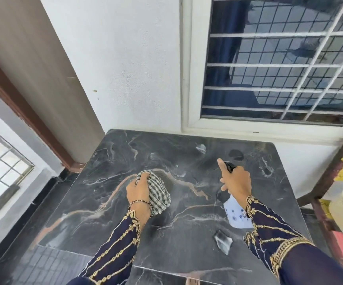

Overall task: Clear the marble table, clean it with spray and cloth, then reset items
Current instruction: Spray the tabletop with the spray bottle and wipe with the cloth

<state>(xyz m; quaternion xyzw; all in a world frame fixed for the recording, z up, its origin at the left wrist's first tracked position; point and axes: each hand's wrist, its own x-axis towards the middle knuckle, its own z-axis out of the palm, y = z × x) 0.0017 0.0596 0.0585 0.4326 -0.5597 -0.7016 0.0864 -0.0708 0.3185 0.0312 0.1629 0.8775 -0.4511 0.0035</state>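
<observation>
The dark marble table (pixel 109 202) with orange and white veins fills the middle of the view. My left hand (pixel 137 190) presses a bunched green-and-white checked cloth (pixel 158 192) onto the tabletop near its centre. My right hand (pixel 236 179) grips a spray bottle (pixel 237 214) with a pale blue flowered body and a black nozzle head, held tilted above the right half of the table, forefinger stretched out over the nozzle. Wet smears shine on the marble around both hands.
A white wall and a barred window (pixel 279 64) stand behind the table. A reddish-brown metal rack (pixel 329 173) with yellow, cream and pink things stands at the right. A brown door frame (pixel 22 112) and another barred window are at the left. Dark tiled floor lies below.
</observation>
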